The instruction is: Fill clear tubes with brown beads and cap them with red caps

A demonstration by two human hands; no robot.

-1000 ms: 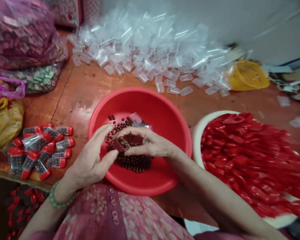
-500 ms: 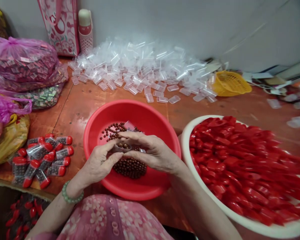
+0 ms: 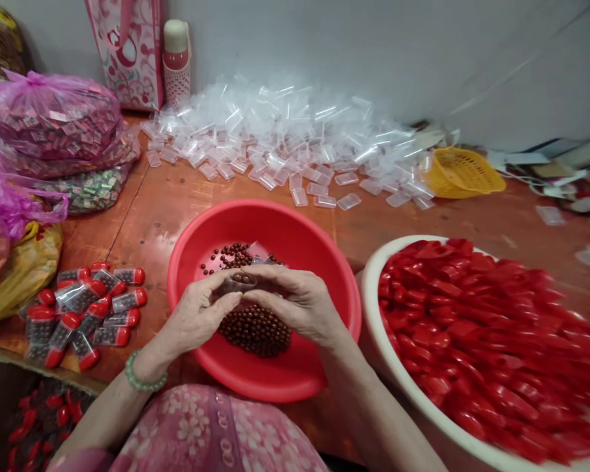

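Over the red basin (image 3: 341, 275), both hands come together around a small clear plastic container (image 3: 240, 286) with its opening up and brown beads showing at the mouth. My left hand (image 3: 191, 321) grips it from the left, fingers behind and thumb in front. From the other side my right hand (image 3: 302, 305) has its fingertips and thumb at the container's edge; part of the container is hidden by the fingers. Below them a heap of loose brown beads (image 3: 260, 334) lies in the basin, and a clear plastic piece (image 3: 259, 250) rests among more beads behind the hands.
Filled containers with red caps (image 3: 91, 305) lie on the table at left, beside tied plastic bags (image 3: 49, 124). Clear empty containers (image 3: 275, 144) are piled along the wall. To the right stand a white tub (image 3: 373, 288) heaped with red plastic parts (image 3: 482, 341) and a yellow basket (image 3: 465, 174).
The whole view has shifted slightly, so things appear a little further right and lower. Both hands keep nearly the same hold on the container.
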